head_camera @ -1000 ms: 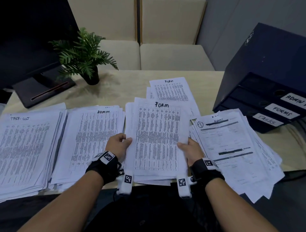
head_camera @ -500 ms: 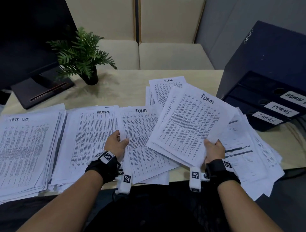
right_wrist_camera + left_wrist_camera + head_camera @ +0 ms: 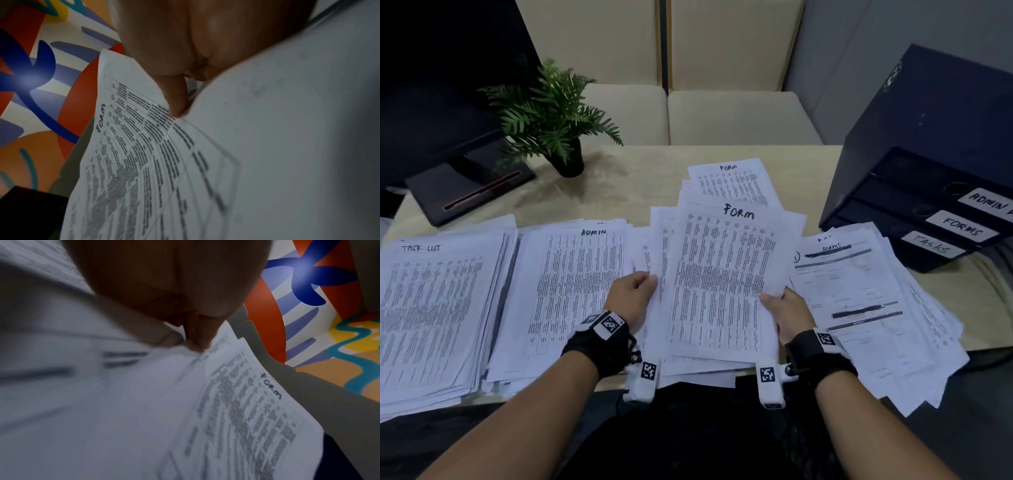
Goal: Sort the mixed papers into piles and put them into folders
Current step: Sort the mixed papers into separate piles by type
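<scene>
A sheaf of printed sheets marked FORM (image 3: 722, 281) lies over the centre pile at the table's near edge. My right hand (image 3: 768, 298) pinches its right edge, thumb on top, and the thumb (image 3: 176, 104) presses the FORM sheet (image 3: 144, 154). My left hand (image 3: 652, 279) grips the left edge of the same FORM papers, and its fingertips (image 3: 199, 344) pinch the paper (image 3: 236, 402). To the left lie the ADMIN pile (image 3: 575, 291) and the TASK LIST pile (image 3: 431, 308). A loose forms pile (image 3: 859, 308) fans out on the right.
Dark stacked folders (image 3: 887, 212) labelled ADMIN, FORMS and TASKS stand at the right under a dark box (image 3: 928, 113). A potted plant (image 3: 551, 116) and a monitor base (image 3: 469, 185) stand at the back left. Bare table (image 3: 640, 178) shows behind the piles. Cream seats (image 3: 722, 116) lie beyond.
Half a second ago my right hand held the FORM sheaf swung out to the right. Now the sheaf is back over the centre pile, and my left hand holds its left edge.
</scene>
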A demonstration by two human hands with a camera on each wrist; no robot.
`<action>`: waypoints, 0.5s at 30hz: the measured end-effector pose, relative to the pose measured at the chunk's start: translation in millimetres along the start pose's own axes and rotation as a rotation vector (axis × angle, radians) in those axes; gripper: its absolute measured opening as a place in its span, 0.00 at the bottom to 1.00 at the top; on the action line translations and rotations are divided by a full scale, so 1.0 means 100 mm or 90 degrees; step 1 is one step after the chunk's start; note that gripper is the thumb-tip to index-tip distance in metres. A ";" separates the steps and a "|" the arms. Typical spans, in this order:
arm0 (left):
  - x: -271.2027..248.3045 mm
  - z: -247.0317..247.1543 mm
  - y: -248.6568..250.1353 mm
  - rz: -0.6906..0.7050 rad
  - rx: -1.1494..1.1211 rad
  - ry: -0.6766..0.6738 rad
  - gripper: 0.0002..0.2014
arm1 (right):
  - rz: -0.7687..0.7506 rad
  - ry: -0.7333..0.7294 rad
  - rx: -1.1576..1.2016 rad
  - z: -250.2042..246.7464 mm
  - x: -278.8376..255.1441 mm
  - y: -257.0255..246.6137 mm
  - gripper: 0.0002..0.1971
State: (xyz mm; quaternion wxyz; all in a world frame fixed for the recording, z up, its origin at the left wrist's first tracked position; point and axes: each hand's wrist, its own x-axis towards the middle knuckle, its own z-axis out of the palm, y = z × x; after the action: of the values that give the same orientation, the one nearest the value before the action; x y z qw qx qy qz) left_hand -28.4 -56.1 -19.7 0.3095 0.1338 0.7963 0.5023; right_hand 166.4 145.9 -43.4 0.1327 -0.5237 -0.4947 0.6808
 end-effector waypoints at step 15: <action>0.17 -0.08 -0.34 -0.029 0.013 0.088 0.28 | -0.049 0.266 0.047 -0.32 0.06 0.06 0.05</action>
State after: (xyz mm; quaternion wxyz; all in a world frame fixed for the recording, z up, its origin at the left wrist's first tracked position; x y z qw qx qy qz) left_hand -43.4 -68.7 -53.7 0.2639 0.0839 0.8235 0.4951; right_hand 192.6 164.4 -50.2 0.2772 -0.6291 -0.4509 0.5692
